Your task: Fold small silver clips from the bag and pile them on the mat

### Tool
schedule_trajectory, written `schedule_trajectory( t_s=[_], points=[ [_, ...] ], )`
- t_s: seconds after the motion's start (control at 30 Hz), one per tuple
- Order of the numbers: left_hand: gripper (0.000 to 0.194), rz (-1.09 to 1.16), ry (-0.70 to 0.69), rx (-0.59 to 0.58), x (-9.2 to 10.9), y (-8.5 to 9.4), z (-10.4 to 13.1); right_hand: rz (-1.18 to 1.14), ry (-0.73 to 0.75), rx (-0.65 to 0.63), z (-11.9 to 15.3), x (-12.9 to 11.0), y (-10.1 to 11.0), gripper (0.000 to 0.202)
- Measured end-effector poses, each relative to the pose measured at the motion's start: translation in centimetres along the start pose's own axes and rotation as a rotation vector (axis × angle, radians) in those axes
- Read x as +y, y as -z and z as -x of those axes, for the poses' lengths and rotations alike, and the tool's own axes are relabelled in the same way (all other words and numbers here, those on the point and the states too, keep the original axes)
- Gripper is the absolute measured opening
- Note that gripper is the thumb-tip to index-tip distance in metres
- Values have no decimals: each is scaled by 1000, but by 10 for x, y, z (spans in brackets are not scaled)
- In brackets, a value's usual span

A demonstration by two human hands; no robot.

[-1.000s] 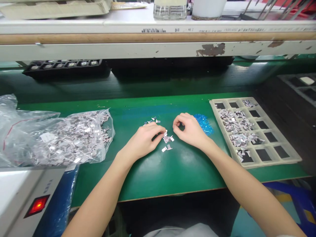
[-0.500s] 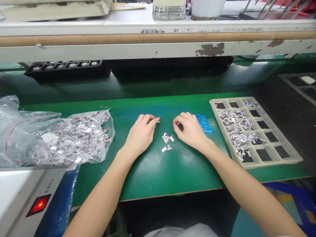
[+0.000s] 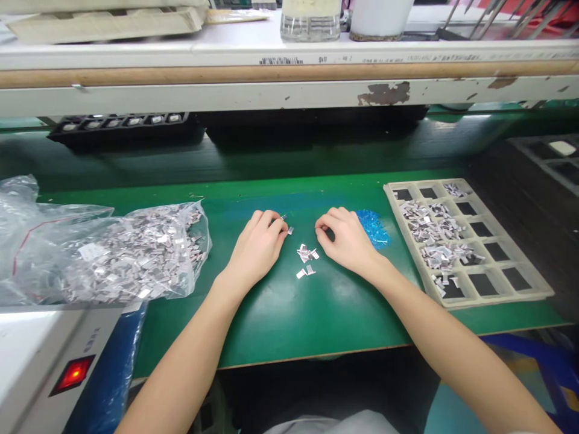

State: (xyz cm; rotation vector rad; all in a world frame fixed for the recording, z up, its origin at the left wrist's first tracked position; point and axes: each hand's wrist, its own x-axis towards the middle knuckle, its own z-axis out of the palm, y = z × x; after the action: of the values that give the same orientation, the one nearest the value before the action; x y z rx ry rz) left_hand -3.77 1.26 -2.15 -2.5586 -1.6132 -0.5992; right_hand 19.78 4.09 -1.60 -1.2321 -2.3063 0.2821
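Observation:
My left hand [image 3: 259, 244] is closed in a pinch on a small silvery metal piece [image 3: 290, 230] that sticks out past the fingertips. Another tiny bit shows just behind those fingers. My right hand [image 3: 346, 238] has thumb and forefinger curled together; whatever they may hold is hidden. Between the hands, slightly nearer to me, lies a small heap of flat silvery pieces [image 3: 307, 252], with a few loose ones in front of it. A pile of small blue pieces [image 3: 373, 229] lies just right of my right hand.
At left rests a clear plastic bag [image 3: 136, 253] full of silvery pieces, behind a white box with a lit red switch [image 3: 72, 375]. A compartment tray [image 3: 497, 295] partly filled with such pieces lies at right. A shelf [image 3: 226, 96] crosses above the green table [image 3: 312, 328].
The metal piece at my left fingertips has come lower and more into view, as the fingers tilt down slightly. My right hand is nearly still.

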Motion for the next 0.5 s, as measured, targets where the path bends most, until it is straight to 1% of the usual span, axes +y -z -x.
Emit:
schedule_trajectory(
  t_s=[0.13, 0.23, 0.37, 0.5],
  points=[
    [22, 19, -12, -10, 0, -1, 0, -4, 3, -1, 0, 0, -1, 18],
    [21, 59, -31, 5, 2, 1, -1, -31, -2, 2, 0, -2, -1, 17],
    [18, 167, -99, 47, 10, 7, -2, -131, -16, 18, 0, -6, 0, 17],
    [14, 235, -173, 48, 16, 11, -3, -245, 9, 16, -1, -8, 3, 16]
  ],
)
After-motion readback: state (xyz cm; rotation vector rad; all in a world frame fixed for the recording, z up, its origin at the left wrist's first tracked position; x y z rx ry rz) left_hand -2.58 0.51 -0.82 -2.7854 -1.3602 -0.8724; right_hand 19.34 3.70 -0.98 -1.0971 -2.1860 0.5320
